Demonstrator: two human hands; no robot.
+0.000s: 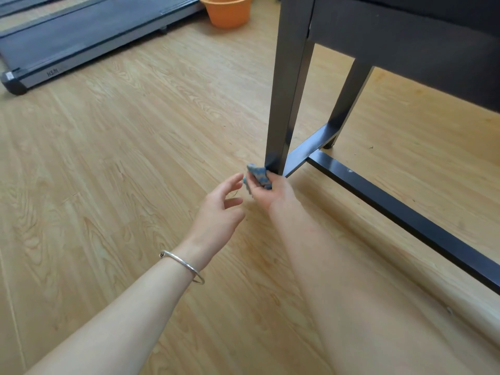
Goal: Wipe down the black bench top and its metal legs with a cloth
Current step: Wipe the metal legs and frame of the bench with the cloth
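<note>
The right hand [266, 189] pinches the blue cloth [258, 177] against the foot of the near metal leg [288, 104] (long axis upright, rising far of the grip); left hand [220, 209] spread, empty, just left.

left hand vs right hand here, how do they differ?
The right hand grips the blue cloth at the foot of the near bench leg; the left hand holds nothing, fingers spread. The left wrist wears a silver bangle; the right wrist is bare. Both hang low over the wooden floor.
</note>
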